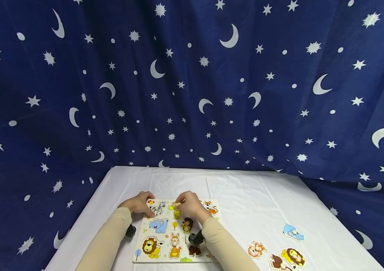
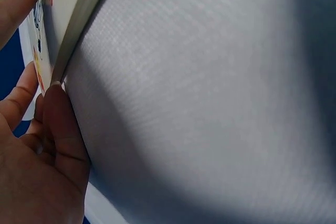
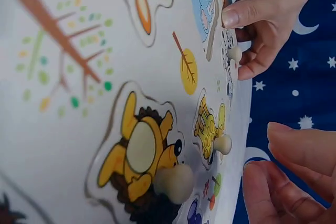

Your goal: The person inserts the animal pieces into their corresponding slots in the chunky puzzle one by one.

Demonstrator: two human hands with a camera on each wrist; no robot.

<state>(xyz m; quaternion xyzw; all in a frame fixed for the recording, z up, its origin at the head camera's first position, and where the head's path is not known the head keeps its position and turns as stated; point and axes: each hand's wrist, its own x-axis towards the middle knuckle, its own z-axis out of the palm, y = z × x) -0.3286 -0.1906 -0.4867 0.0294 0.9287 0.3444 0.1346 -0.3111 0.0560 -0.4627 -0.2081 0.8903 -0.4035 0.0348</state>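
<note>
A wooden animal puzzle board (image 1: 146,226) lies on the table. My left hand (image 1: 139,204) grips its upper left edge, thumb on the face beside the zebra piece (image 1: 158,208). Over the giraffe piece (image 3: 206,127) my right hand (image 1: 191,205) hovers, thumb and fingers apart; in the right wrist view they stand clear of the giraffe's knob (image 3: 223,144). The giraffe sits in its recess. A hedgehog piece (image 3: 142,148) with a round knob also lies in the board. The left wrist view shows fingers (image 2: 63,129) against the board's edge.
Loose pieces lie right of the board: an elephant (image 1: 293,232), a lion (image 1: 292,257), an orange animal (image 1: 257,249) and a brown animal (image 1: 277,261) partly cut off by the frame. A white cloth (image 1: 246,199) covers the table. A blue star-patterned curtain (image 1: 192,90) hangs behind.
</note>
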